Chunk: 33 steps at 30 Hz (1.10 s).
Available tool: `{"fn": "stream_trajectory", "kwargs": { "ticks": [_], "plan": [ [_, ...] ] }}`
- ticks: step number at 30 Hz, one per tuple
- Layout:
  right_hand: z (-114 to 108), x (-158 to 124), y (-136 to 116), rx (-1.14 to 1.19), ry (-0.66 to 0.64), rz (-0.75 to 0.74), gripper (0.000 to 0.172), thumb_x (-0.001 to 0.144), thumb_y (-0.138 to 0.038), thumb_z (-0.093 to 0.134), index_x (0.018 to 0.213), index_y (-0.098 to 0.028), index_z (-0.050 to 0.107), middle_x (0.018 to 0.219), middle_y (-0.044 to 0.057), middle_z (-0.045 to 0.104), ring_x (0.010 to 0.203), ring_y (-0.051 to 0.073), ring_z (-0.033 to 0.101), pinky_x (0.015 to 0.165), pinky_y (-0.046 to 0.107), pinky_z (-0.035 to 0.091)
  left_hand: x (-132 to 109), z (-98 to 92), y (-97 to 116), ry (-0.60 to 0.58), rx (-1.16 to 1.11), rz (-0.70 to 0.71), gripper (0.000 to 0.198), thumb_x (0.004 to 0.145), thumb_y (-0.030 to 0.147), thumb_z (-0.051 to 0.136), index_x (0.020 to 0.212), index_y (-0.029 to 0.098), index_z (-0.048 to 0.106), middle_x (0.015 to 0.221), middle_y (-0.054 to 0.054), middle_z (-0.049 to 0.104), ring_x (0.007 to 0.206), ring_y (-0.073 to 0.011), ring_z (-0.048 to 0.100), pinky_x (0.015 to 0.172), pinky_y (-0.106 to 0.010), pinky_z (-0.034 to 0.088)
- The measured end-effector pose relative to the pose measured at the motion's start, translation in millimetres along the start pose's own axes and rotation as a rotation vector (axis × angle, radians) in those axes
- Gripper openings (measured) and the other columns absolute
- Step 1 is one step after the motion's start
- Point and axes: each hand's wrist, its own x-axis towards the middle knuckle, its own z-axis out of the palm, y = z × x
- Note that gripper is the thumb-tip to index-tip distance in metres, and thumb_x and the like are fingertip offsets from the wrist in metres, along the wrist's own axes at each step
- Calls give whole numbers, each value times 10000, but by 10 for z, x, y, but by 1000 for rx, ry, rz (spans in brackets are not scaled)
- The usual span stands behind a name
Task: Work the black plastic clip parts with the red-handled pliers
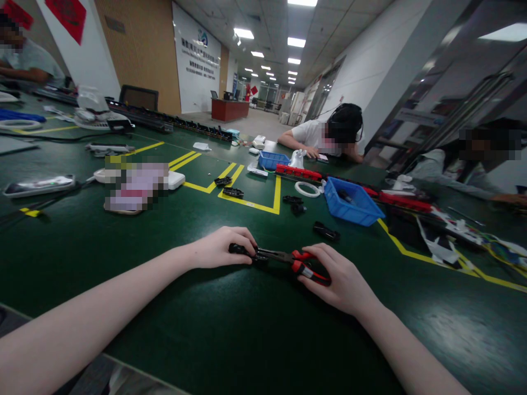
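Through the head camera I have my left hand [234,247] low over the middle of the green tabletop [173,329], fingers curled and pinching a black plastic part [237,249] down near the surface. My right hand [335,277] is wrapped around the handles of the red-and-black long-nose pliers [307,267], whose nose points left and meets the part just beside my left fingertips. I can't tell from here whether the jaws are biting on it or only lying against it.

Beyond the pliers, a loose black piece [326,231] lies on the table, near my right hand. Further off, a black clip-like piece [233,192] sits inside the yellow tape outline [278,193], with a similar one [223,181] close to it; two more dark pieces [292,199] lie just right of the tape. Past those I have a white ring [307,189] and, beside it, a blue bin [353,211] holding something dark — too small for me to make out. A smaller blue bin [274,159] stands farther back.

Left of the tape there's a phone [135,189], its screen blurred, touching or nearly touching a white case [176,180]. Across the table a co-worker [313,134] in a white top leans over the edge.
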Motion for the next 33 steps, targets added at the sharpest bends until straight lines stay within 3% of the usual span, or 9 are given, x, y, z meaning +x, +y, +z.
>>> {"fn": "stream_trajectory", "kwargs": {
  "ticks": [9, 23, 33],
  "plan": [
    [36, 9, -45, 0, -14, -16, 399, 843, -404, 631, 1167, -185, 553, 1108, 114, 645, 979, 238, 645, 839, 379, 552, -22, 11, 38, 11, 34, -1, 119, 882, 239, 672, 975, 172, 705, 1134, -59, 638, 1042, -187, 620, 930, -318, 481],
    [-36, 27, -32, -120, -51, -73, 378, 830, -438, 625, 1088, -164, 584, 962, 101, 682, 751, 206, 627, 691, 354, 505, -20, 7, 22, 9, 20, 18, 143, 877, 248, 679, 998, 181, 715, 1142, -70, 639, 1050, -200, 621, 939, -335, 480],
    [-16, 27, -33, -82, 0, -80, 379, 817, -416, 634, 1108, -184, 561, 979, 95, 681, 800, 210, 666, 687, 328, 539, 6, 18, -32, 18, 14, 29, 137, 866, 250, 694, 987, 194, 728, 1153, -68, 652, 1057, -203, 623, 937, -335, 472]
  ]
}}
